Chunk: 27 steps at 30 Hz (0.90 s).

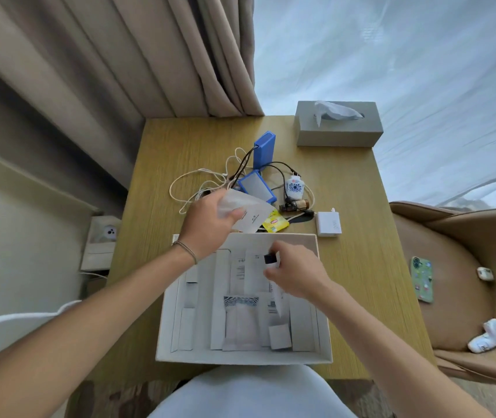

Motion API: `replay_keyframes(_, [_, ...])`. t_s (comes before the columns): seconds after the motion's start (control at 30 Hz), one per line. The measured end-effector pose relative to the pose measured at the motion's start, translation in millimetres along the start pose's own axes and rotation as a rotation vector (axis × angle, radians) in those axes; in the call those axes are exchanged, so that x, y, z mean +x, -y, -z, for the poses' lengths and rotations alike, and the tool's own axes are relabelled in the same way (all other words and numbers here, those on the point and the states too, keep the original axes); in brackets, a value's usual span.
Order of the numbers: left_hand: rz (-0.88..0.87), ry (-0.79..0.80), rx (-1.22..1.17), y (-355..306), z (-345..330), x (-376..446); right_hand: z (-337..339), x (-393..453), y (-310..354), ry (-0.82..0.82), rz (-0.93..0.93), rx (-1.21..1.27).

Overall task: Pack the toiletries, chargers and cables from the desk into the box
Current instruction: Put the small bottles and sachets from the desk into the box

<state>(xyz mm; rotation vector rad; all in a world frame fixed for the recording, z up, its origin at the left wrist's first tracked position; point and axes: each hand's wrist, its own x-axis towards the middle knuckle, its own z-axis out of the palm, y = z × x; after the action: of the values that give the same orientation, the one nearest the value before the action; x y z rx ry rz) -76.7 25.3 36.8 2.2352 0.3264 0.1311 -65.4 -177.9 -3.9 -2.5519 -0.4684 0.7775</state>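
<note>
Landmark: the open white box, which sits at the near edge of the wooden desk. Inside the box lie several white toiletry packets and slim cartons, ranged in rows along its floor. The right hand is inside the box, toward its far right part, fingers pinched on a small white tube with a black cap; the tube is over the packets. The left hand is just beyond the far wall of the box, closed on a white paper sachet held above the desk surface. Beside the sachet, near the far wall, lies a yellow packet. A white charger block rests just past the far right corner of the box. Farther from the box lie white and black cables in a tangle, two blue cases and a small white-and-blue plug adapter. A grey tissue box stands well beyond the white box, at the desk's far right corner.
</note>
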Motion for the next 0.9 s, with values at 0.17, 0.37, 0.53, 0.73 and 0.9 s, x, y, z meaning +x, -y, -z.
replay_keyframes(0.17, [-0.079, -0.041, 0.058, 3, 19, -19, -29, 13, -3, -0.003, -0.035, -0.185])
replay_keyframes(0.37, [-0.088, -0.044, 0.047, 4, 26, -41, -47, 24, -9, -0.002, -0.047, -0.275])
replay_keyframes(0.53, [0.028, 0.092, 0.064, 20, 9, -55, -46, 32, -5, -0.053, -0.055, -0.294])
replay_keyframes(0.73, [0.327, 0.125, -0.003, 46, -19, -53, -43, 31, 4, -0.019, -0.084, -0.480])
replay_keyframes(0.9, [0.436, 0.174, -0.002, 60, -37, -47, -37, 20, 4, -0.014, -0.107, -0.463])
